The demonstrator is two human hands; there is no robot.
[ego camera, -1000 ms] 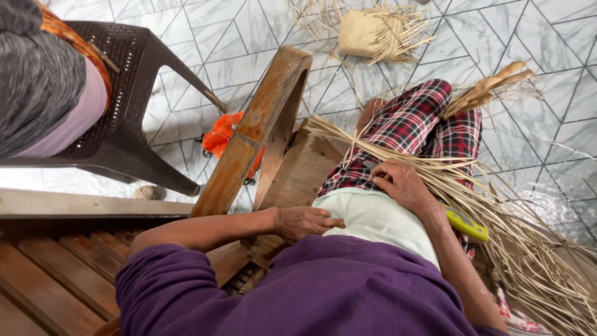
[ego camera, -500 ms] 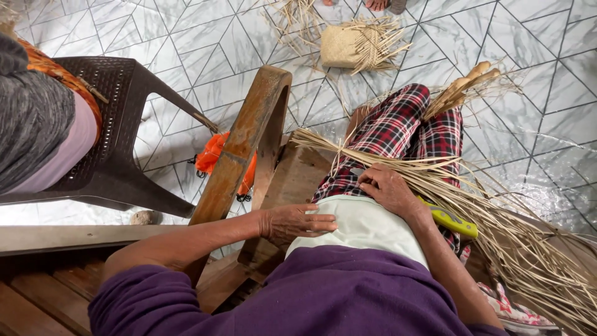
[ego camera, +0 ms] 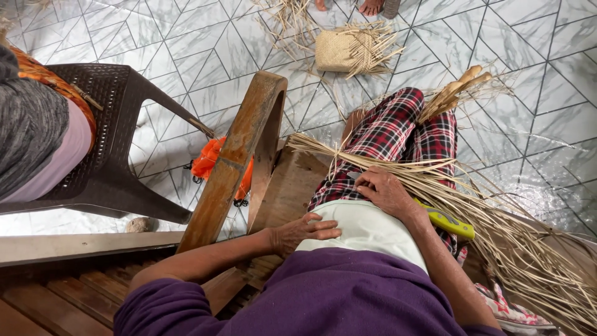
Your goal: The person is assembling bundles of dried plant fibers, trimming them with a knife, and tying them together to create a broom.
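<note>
No packages, labels, signs or screens appear anywhere in this view.

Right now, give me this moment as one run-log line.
left hand: flat on pale shirt hem | right hand: resting on straw bundle across lap | yellow-handled tool: under right wrist | woven basket: on floor
</note>
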